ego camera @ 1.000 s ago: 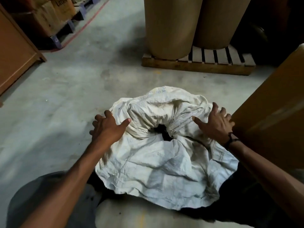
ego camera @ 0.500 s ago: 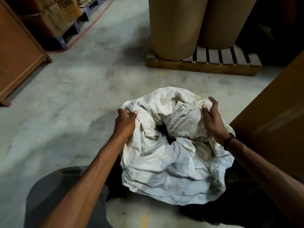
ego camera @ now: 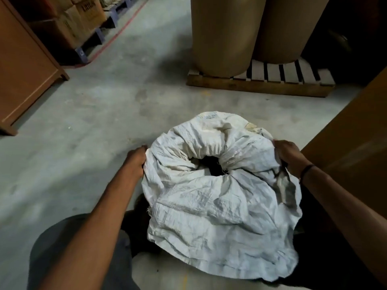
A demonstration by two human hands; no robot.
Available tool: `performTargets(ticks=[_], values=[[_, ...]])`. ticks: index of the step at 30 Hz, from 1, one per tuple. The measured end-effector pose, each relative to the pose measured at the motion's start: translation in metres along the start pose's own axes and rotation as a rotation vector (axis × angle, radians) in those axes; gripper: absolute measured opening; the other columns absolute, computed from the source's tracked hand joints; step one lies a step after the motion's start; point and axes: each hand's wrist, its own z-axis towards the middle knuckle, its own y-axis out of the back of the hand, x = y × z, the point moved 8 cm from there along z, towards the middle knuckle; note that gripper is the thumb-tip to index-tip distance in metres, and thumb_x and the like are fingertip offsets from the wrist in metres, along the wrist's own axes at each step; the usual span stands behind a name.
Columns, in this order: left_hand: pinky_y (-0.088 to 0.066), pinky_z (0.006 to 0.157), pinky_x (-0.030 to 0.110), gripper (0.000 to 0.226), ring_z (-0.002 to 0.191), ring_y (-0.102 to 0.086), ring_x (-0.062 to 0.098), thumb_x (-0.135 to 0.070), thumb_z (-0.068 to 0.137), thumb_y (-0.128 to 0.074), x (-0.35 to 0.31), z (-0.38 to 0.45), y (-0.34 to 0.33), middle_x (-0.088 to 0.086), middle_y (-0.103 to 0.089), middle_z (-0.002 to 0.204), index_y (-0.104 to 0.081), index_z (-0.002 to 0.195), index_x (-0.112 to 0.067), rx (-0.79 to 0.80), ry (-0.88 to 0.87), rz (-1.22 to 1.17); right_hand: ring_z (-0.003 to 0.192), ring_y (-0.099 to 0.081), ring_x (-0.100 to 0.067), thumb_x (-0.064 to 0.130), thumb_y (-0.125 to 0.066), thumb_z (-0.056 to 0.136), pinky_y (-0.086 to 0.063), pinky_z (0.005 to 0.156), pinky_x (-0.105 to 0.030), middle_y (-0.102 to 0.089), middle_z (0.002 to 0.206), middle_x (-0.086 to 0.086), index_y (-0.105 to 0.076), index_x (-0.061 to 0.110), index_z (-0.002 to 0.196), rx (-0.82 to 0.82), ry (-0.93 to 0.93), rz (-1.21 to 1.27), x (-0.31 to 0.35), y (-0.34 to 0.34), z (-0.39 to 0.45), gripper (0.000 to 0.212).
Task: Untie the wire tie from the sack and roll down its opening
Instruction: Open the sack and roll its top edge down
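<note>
A white woven sack (ego camera: 209, 206) stands on the concrete floor right in front of me. Its top is turned outward into a thick crumpled roll around a dark round opening (ego camera: 209, 166). My left hand (ego camera: 136, 160) grips the roll at its left edge, fingers curled into the cloth. My right hand (ego camera: 289, 155), with a dark band on the wrist, grips the roll at its right edge. No wire tie shows in this view.
A wooden pallet (ego camera: 261, 84) with two tall brown paper rolls (ego camera: 226, 32) stands behind the sack. A large brown board or box (ego camera: 356, 143) leans close on the right. A wooden cabinet (ego camera: 23, 65) and stacked cartons (ego camera: 83, 19) are at far left. Grey concrete floor (ego camera: 94, 122) lies to the left.
Both hands went from lying flat on the sack's top to gripping its rim, then moved outward to the left and right edges. The opening widened and the rolled collar grew thicker.
</note>
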Motion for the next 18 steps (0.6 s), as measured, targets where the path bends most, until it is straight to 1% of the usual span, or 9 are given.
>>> performTargets(ticks=[3, 5, 7, 9, 10, 11, 13, 16, 18], values=[[-0.053, 0.065, 0.031, 0.049, 0.076, -0.064, 0.024, -0.047, 0.106, -0.050, 0.001, -0.012, 0.005, 0.017, -0.067, 0.114, -0.060, 0.125, -0.003, -0.045, -0.089, 0.105, 0.087, -0.062, -0.028, 0.044, -0.053, 0.106, -0.045, 0.075, -0.032, -0.068, 0.100, -0.018, -0.065, -0.002, 0.120, 0.028, 0.170, -0.204, 0.012, -0.006, -0.024, 0.049], [-0.053, 0.066, 0.030, 0.069, 0.094, -0.069, 0.030, -0.060, 0.100, -0.051, 0.007, -0.022, 0.005, 0.019, -0.067, 0.123, -0.055, 0.135, -0.001, -0.023, -0.088, 0.168, 0.096, -0.064, -0.033, 0.047, -0.052, 0.106, -0.045, 0.081, -0.035, -0.069, 0.108, -0.018, -0.059, 0.004, 0.132, 0.020, 0.221, -0.342, 0.017, -0.005, -0.044, 0.051], [-0.057, 0.086, 0.038, 0.097, 0.119, -0.065, 0.034, -0.075, 0.088, -0.054, 0.021, -0.026, 0.010, 0.019, -0.059, 0.143, -0.039, 0.152, -0.003, -0.030, -0.066, 0.211, 0.117, -0.062, -0.042, 0.049, -0.054, 0.104, -0.048, 0.095, -0.043, -0.066, 0.124, -0.026, -0.050, 0.003, 0.141, -0.009, 0.287, -0.461, 0.018, -0.006, -0.059, 0.059], [-0.047, 0.110, 0.050, 0.124, 0.139, -0.051, 0.037, -0.086, 0.076, -0.055, 0.033, -0.043, 0.017, 0.019, -0.040, 0.160, -0.015, 0.162, -0.006, -0.088, -0.040, 0.294, 0.124, -0.055, -0.049, 0.054, -0.056, 0.101, -0.047, 0.103, -0.055, -0.058, 0.132, -0.031, -0.043, 0.006, 0.146, -0.075, 0.324, -0.567, 0.016, -0.005, -0.076, 0.068], [-0.040, 0.116, 0.052, 0.124, 0.146, -0.042, 0.040, -0.084, 0.079, -0.056, 0.040, -0.054, 0.020, 0.021, -0.028, 0.165, -0.006, 0.163, -0.007, -0.122, -0.026, 0.342, 0.127, -0.052, -0.051, 0.056, -0.057, 0.099, -0.045, 0.104, -0.059, -0.054, 0.137, -0.031, -0.039, 0.007, 0.149, -0.122, 0.323, -0.599, 0.011, -0.004, -0.084, 0.072], [-0.035, 0.119, 0.053, 0.118, 0.149, -0.035, 0.043, -0.078, 0.085, -0.057, 0.047, -0.066, 0.023, 0.024, -0.020, 0.167, -0.005, 0.163, -0.007, -0.165, -0.020, 0.373, 0.131, -0.049, -0.052, 0.058, -0.057, 0.098, -0.043, 0.105, -0.062, -0.050, 0.141, -0.032, -0.034, 0.008, 0.152, -0.157, 0.310, -0.620, 0.007, -0.005, -0.095, 0.078], [-0.036, 0.116, 0.058, 0.111, 0.146, -0.034, 0.047, -0.074, 0.085, -0.061, 0.070, -0.087, 0.024, 0.025, -0.020, 0.165, -0.009, 0.161, -0.012, -0.201, 0.029, 0.361, 0.136, -0.044, -0.055, 0.064, -0.059, 0.094, -0.038, 0.108, -0.064, -0.043, 0.148, -0.033, -0.020, 0.009, 0.159, -0.180, 0.269, -0.653, -0.007, -0.009, -0.115, 0.093], [-0.040, 0.108, 0.068, 0.133, 0.140, -0.040, 0.046, -0.090, 0.056, -0.065, 0.114, -0.107, 0.015, 0.020, -0.032, 0.160, -0.005, 0.158, -0.028, -0.150, 0.130, 0.238, 0.137, -0.043, -0.056, 0.073, -0.057, 0.090, -0.037, 0.109, -0.065, -0.040, 0.152, -0.035, 0.005, 0.016, 0.164, -0.083, 0.204, -0.616, -0.038, -0.026, -0.133, 0.112], [-0.036, 0.112, 0.069, 0.150, 0.145, -0.037, 0.043, -0.093, 0.043, -0.067, 0.140, -0.111, 0.003, 0.014, -0.033, 0.162, -0.004, 0.161, -0.025, -0.120, 0.174, 0.117, 0.135, -0.047, -0.052, 0.076, -0.055, 0.089, -0.042, 0.108, -0.064, -0.050, 0.149, -0.030, 0.018, 0.015, 0.162, -0.017, 0.226, -0.602, -0.051, -0.039, -0.135, 0.119]])
